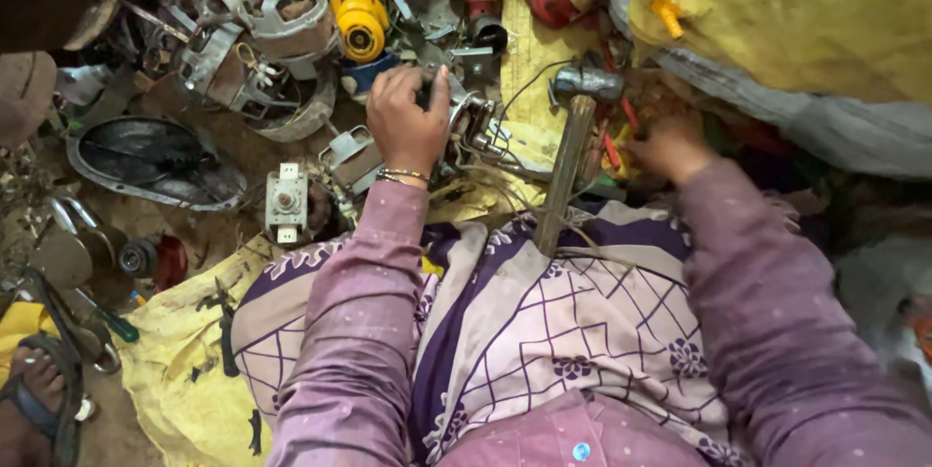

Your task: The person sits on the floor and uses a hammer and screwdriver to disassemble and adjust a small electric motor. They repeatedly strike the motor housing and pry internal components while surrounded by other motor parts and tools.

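The left hand (408, 122) closes its grip over a small metal motor assembly (473, 125), fingers wrapped across the top and thumb up along its side; thin wires trail from the part toward the lap. That assembly sits just left of the hammer (568, 151), whose steel head lies at the far end and whose wooden handle runs back onto the patterned cloth (544, 331) over the knees.

The right hand (670, 149) is on the other side of the hammer, among red and yellow small tools (614, 151). It is blurred, so I cannot tell whether its grip is closed on anything.

Risks, as I judge them: the loose wires beside the hammer could snag on a finger or on the handle and tear free if the assembly is pulled. The hammer rests only on cloth and scrap, so a nudge from either wrist could roll it. Beyond the hammer, the heap of motor housings (286, 16) has sharp metal edges close to the left knuckles.
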